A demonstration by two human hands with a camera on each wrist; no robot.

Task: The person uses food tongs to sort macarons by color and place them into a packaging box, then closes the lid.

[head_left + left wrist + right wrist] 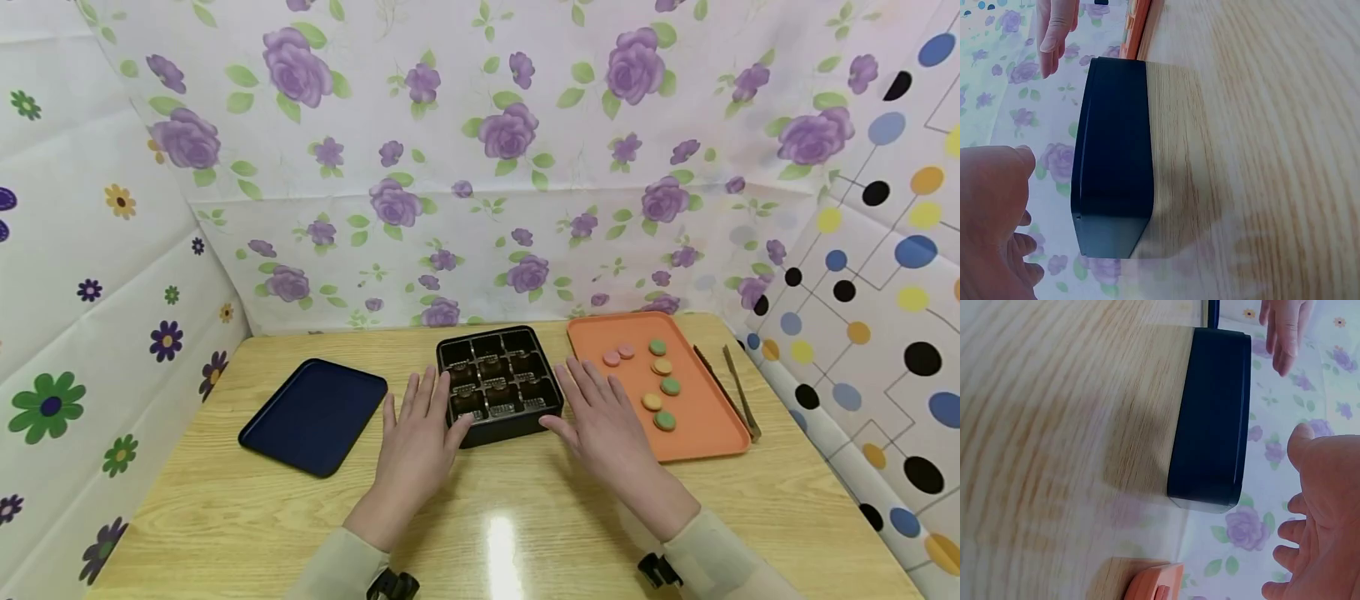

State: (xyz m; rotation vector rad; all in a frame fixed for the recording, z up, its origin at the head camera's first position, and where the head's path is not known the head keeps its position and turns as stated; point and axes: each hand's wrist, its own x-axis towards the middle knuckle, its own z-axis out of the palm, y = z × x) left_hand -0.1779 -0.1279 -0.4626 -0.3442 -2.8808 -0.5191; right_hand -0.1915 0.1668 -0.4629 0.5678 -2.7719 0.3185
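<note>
From the head view, the left hand [415, 442] and right hand [607, 425] lie flat with fingers straight, flanking the black divided box [498, 383] mid-table, between a blue tray [315, 414] and an orange tray [697, 417] of macarons [663, 420]. Both wrist views show only the box's plain side wall and a gap between it and each hand.

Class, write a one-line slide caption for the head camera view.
Two open hands, left hand and right hand, flank a black compartment box between a navy tray and an orange tray of macarons.
</note>
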